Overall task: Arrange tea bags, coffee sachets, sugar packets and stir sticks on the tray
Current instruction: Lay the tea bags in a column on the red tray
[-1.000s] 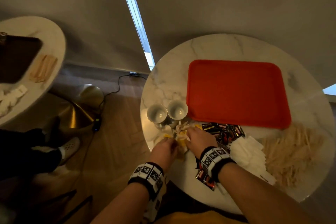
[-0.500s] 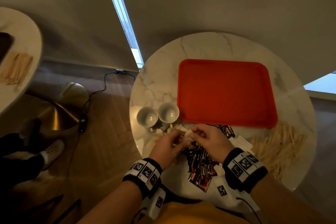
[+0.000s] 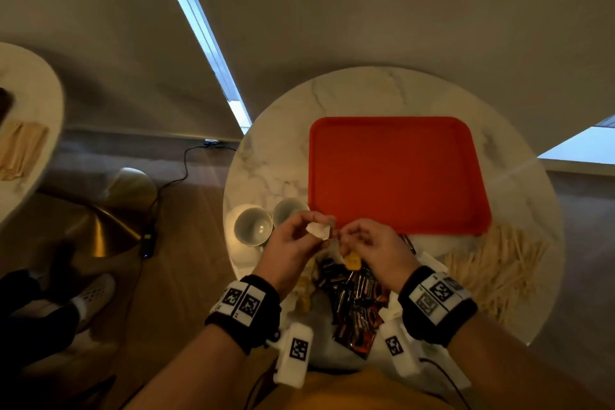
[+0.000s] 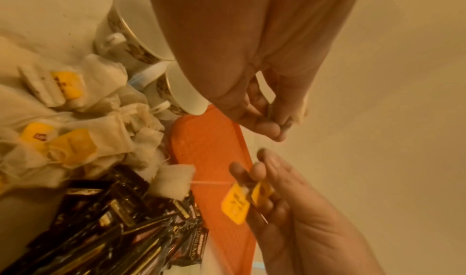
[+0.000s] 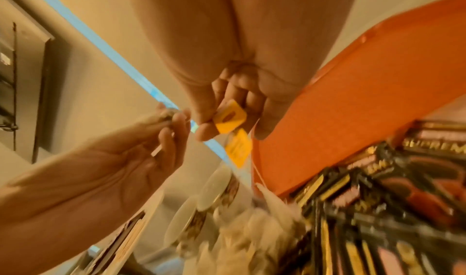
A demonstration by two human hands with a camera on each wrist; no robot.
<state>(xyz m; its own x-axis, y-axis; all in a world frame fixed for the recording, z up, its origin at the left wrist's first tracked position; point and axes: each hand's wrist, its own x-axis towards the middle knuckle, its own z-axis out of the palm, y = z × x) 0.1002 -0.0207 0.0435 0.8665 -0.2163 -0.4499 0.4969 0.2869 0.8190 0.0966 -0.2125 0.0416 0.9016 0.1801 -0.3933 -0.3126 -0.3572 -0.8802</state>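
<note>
Head view first: your left hand [image 3: 293,240] pinches a small white paper tea bag [image 3: 318,230] above the near edge of the round marble surface [image 3: 266,156], and your right hand [image 3: 372,243] is curled just beside it, with a yellow paper tag [image 3: 351,261] hanging under its fingers. Beyond both hands lies the orange-red rectangular plastic tray [image 3: 396,173], with nothing on it. Two white ceramic cups [image 3: 253,226] stand left of the tray. Below your hands lies a heap of dark foil coffee sachets [image 3: 356,299]; pale wooden stir sticks [image 3: 496,263] are scattered to the right, and white sugar packets [image 3: 432,263] peek out beside your right wrist.

Left wrist view: your left fingers [image 4: 267,128] close on the bag, which is mostly hidden. Your right hand holds two yellow tags [image 4: 235,204], and a thin string [image 4: 209,182] runs taut from them to another white tea bag [image 4: 172,180] at the edge of the pile of tea bags [image 4: 83,120].

Right wrist view: your right thumb and fingers [image 5: 204,130] pinch one tag [image 5: 228,117], the second tag [image 5: 238,149] dangles just under it, and a string drops toward the blurred bags below.

You seem to be at the very start, separating tangled tea bags. Next, free the strings so that one bag comes away clean, then carry it over the rim and lay it flat in a corner of the tray. Pull gently: a taut string may drag the pile along.
</note>
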